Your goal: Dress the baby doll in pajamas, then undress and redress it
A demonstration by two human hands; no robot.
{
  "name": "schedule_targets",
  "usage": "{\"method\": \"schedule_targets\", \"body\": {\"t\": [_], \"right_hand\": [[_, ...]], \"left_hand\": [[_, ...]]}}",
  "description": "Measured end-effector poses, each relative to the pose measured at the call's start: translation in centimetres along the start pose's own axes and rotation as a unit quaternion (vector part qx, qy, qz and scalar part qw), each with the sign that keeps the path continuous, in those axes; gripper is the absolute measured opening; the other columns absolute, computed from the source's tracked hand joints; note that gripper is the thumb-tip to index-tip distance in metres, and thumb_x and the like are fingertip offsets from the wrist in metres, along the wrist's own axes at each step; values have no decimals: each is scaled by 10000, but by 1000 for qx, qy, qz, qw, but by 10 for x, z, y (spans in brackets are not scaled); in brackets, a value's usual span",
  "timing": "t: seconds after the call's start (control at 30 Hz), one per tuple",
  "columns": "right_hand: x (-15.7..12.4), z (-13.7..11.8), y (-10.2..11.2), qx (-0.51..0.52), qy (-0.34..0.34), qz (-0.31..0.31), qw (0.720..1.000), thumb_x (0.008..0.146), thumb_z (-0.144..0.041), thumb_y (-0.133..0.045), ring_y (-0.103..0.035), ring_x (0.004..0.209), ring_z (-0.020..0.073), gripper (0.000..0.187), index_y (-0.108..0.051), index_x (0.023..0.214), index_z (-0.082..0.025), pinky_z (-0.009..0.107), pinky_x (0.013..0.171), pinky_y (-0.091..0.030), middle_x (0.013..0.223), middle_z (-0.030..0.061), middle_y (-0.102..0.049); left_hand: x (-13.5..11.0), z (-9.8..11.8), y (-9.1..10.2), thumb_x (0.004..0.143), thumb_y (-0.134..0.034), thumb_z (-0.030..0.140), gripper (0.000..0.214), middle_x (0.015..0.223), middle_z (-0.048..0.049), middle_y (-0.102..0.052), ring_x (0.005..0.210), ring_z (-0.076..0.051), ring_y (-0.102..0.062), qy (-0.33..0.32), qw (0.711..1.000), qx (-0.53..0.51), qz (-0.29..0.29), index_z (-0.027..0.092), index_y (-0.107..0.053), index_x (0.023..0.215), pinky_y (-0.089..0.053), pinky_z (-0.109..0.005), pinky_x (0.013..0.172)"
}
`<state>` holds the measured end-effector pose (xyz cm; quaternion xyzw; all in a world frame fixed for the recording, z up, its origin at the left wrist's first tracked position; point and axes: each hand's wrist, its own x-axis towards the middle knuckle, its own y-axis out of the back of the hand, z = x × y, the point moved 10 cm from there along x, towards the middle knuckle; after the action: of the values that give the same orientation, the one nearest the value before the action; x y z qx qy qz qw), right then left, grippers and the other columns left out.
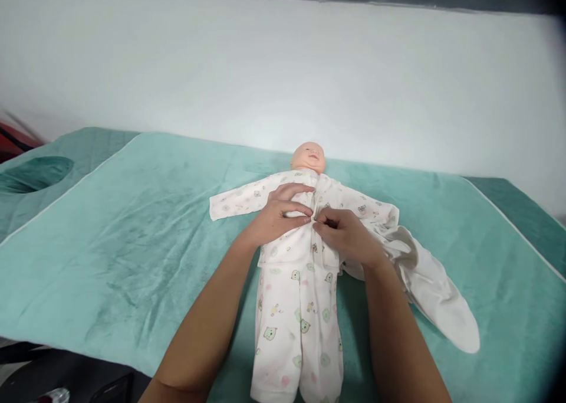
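A baby doll [308,157] lies on its back, head toward the wall, in a white printed baby shirt [280,246] and matching baby trousers [276,332]. My left hand [283,211] rests over the doll's chest, its thumb and index finger pinching the shirt's front opening while the other fingers are spread. Right beside it, my right hand [345,232] pinches the same front edge from the other side. The fingertips of both hands nearly meet there. Whatever fastening lies between them is too small to make out.
A crumpled white cloth garment [435,294] lies to the doll's right in view, partly behind my right forearm. The teal padded bed [110,226] has a hole [38,173] at its left end. A white wall [265,66] stands behind. Dark items [66,376] show at lower left.
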<state>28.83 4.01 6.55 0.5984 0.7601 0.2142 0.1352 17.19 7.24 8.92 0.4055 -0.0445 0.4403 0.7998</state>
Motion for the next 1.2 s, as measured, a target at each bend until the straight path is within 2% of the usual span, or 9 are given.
{"method": "schedule_targets", "body": {"t": [0.1, 0.23, 0.4, 0.53, 0.7, 0.8, 0.93, 1.07, 1.2], "right_hand": [[4, 9, 0, 65, -24, 17, 997, 859, -360, -543, -331, 586, 84, 259, -459, 689, -183, 233, 535, -254, 623, -49, -392], [7, 16, -1, 102, -44, 22, 994, 862, -447, -578, -338, 567, 86, 336, -473, 684, -183, 233, 523, -256, 600, -47, -397], [8, 17, 4, 123, -29, 33, 991, 860, -485, -599, -378, 635, 97, 345, -526, 730, -174, 229, 566, -300, 675, -29, -450], [8, 13, 4, 103, -3, 40, 994, 888, -488, -581, -388, 665, 105, 335, -550, 766, -177, 237, 602, -313, 711, -24, -471], [5, 0, 13, 24, 61, 136, 989, 918, -445, -552, -423, 674, 115, 298, -548, 774, -184, 248, 635, -333, 716, -15, -508], [6, -1, 16, -20, 73, 178, 981, 923, -416, -544, -436, 672, 118, 271, -563, 780, -187, 254, 647, -341, 726, -8, -531], [5, 11, 26, 26, 50, 242, 969, 885, -404, -579, -404, 643, 113, 263, -556, 741, -184, 254, 628, -326, 669, -23, -480], [1, 20, 34, 126, 41, 250, 959, 823, -360, -596, -375, 649, 116, 260, -478, 666, -189, 259, 621, -321, 661, -22, -420], [-10, 22, 61, 181, 70, 280, 940, 752, -335, -544, -357, 625, 131, 268, -365, 603, -204, 285, 612, -334, 626, -12, -355]], "left_hand": [[1, 0, -1, 918, -622, 317, 157, 1420, 13, -561, 1389, -240, -402, -7, 1000, 9, 3, 305, -771, 968, -262, -487, 1214], [2, -1, 0, 931, -599, 320, 179, 1420, 10, -570, 1393, -248, -404, -7, 1000, 6, 2, 314, -772, 979, -262, -517, 1211], [3, -2, 1, 947, -571, 339, 208, 1413, -11, -580, 1386, -246, -425, -1, 999, -32, -11, 281, -771, 947, -321, -507, 1182], [3, -4, 1, 953, -562, 337, 214, 1423, -8, -571, 1395, -241, -417, 7, 999, -41, -12, 282, -768, 947, -318, -500, 1184], [3, -4, 2, 951, -567, 331, 201, 1417, -17, -576, 1396, -234, -416, 0, 999, -40, -3, 273, -759, 953, -314, -498, 1186], [3, -5, 1, 946, -573, 327, 192, 1414, -21, -577, 1399, -241, -415, 6, 999, -48, -10, 269, -755, 937, -314, -504, 1186], [2, -7, 4, 941, -571, 320, 173, 1410, -23, -577, 1403, -236, -418, 24, 994, -108, -4, 258, -732, 936, -326, -479, 1185], [-3, -17, 13, 936, -556, 356, 169, 1401, -50, -584, 1359, -258, -482, 76, 972, -216, 52, 231, -668, 914, -378, -490, 1147], [-16, -45, 46, 887, -592, 404, 178, 1333, -62, -624, 1289, -279, -552, 105, 910, -352, 194, 228, -602, 914, -444, -517, 1090]]}}
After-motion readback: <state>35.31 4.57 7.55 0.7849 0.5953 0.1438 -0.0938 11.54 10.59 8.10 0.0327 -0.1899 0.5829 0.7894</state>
